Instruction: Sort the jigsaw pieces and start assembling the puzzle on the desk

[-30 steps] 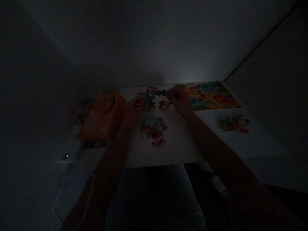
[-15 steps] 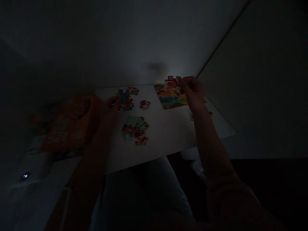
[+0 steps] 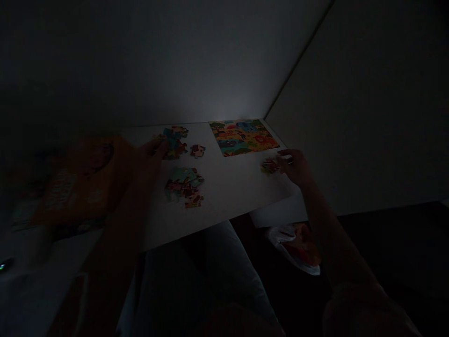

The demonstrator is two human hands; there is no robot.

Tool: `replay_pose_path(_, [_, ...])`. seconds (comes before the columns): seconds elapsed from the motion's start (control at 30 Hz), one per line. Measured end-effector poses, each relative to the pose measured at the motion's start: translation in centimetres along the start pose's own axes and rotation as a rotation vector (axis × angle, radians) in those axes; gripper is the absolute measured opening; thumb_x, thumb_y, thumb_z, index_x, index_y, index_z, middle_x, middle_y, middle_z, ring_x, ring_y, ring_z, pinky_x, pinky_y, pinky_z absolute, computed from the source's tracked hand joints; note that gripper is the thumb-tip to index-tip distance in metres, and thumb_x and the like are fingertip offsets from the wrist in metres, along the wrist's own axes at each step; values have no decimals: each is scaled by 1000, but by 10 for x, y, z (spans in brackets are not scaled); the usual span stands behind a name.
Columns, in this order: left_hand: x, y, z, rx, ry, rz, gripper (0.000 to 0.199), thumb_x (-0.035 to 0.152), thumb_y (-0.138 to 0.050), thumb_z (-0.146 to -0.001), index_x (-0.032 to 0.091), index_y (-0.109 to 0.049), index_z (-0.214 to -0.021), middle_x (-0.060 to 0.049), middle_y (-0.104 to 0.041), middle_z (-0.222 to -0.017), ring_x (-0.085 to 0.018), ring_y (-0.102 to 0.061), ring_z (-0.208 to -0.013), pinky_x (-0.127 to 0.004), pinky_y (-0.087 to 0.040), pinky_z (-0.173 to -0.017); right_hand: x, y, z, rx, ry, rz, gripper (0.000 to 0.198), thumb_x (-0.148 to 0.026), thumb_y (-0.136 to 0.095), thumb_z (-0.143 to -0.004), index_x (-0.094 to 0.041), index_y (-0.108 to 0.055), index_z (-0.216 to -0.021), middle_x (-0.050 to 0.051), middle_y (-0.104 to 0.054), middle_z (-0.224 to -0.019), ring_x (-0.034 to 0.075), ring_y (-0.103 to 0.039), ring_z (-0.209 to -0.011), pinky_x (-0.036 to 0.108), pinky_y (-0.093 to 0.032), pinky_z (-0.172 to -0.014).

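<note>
R hand [image 3: 295,166] at puzzle pile [image 3: 269,165] — L hand [image 3: 150,158] by teal pcs [image 3: 171,136] (grips: can't tell).

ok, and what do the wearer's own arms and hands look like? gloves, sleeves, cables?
Left hand and right hand: no gloves visible. Right forearm bare, with a dark, bunched sleeve near the elbow. A pale, cord-like line shows at the left arm; cable or trim, can't tell. Too dark for markings.

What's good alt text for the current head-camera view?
A person's right hand is at a small puzzle pile, the left hand at another cluster. In dim light, an animal picture and orange box share the white table.
</note>
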State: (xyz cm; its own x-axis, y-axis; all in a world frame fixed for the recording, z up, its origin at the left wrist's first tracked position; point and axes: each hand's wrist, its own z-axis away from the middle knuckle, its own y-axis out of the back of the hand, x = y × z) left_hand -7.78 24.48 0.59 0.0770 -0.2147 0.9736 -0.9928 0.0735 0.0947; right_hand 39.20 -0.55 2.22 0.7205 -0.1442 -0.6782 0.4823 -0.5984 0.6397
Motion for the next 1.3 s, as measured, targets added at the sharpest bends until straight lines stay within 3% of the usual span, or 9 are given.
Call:
replay_pose_path(0.13, [3,-3,5,6,11,-45,51,75,-89,-83,26,-86,-99,-7,-88,-102,-27,-81,-98,-40,-68,-93,-61,-59,0,-189,180,-132,48,-75,-80,-96,-29,-80,-107,7,-80,-94,23,-69,-69,40,-59,-66])
replay_pose_path(0.27, [9,-9,10,-49,-20,10,48,70,-92,-81,25,-86,-96,-8,-88,-100,-25,-82,-96,-38,-70,-90,-135,-132,-1,-336,322,-323,50,-77,-76,-101,-30,-80,-118,7,-81,-103,22,-70,-78,39,-61,-73])
replay_pose_path(0.37, [11,-11,14,-122,-50,26,47,69,-94,-81,26,-88,-99,-8,-89,-101,-25,-83,-97,-39,-70,-93,-172,-181,-9,-393,319,-432,55,-80,-73,-102,-30,-77,-126,6,-82,-109,21,-70,-78,38,-60,-74])
replay_pose_path(0.5, [15,-11,18,-169,-46,-4,45,67,-95,-81,26,-90,-99,-7,-90,-102,-26,-83,-99,-39,-70,-95,-186,-226,-22,-468,235,-577,61,-89,-72,-97,-32,-72,-120,2,-81,-97,22,-74,-79,37,-59,-74])
replay_pose_path(0.63, [16,-12,20,-191,8,29,49,58,-102,-72,25,-90,-107,-10,-90,-117,-28,-85,-102,-42,-71,-95,-180,-243,-29,-441,120,-728,70,-98,-72,-89,-31,-69,-108,1,-76,-86,20,-71,-74,35,-60,-69])
replay_pose_path(0.77, [11,-10,16,-155,20,11,41,45,-101,-75,27,-91,-110,-10,-89,-128,-28,-84,-112,-43,-70,-102,-174,-224,-30,-390,71,-774,68,-95,-76,-88,-31,-71,-110,2,-80,-93,18,-72,-74,33,-61,-65])
replay_pose_path(0.93, [4,-8,11,-82,28,44,33,49,-94,-85,27,-90,-109,-8,-90,-119,-26,-84,-111,-40,-71,-100,-154,-162,-15,-300,43,-787,60,-84,-86,-88,-32,-75,-117,3,-83,-108,19,-78,-77,33,-64,-63])
replay_pose_path(1.17, [9,-10,13,-84,51,54,36,49,-94,-84,25,-90,-111,-9,-89,-124,-25,-82,-110,-38,-70,-93,-80,-61,21,-133,10,-472,46,-67,-99,-82,-30,-80,-102,3,-84,-91,22,-77,-76,35,-63,-62])
replay_pose_path(1.3, [9,-11,13,-85,48,85,39,53,-96,-81,26,-91,-109,-9,-89,-123,-25,-81,-108,-38,-69,-90,-36,-21,23,-42,-72,-317,52,-73,-94,-84,-27,-79,-102,8,-83,-87,25,-78,-74,40,-64,-64])
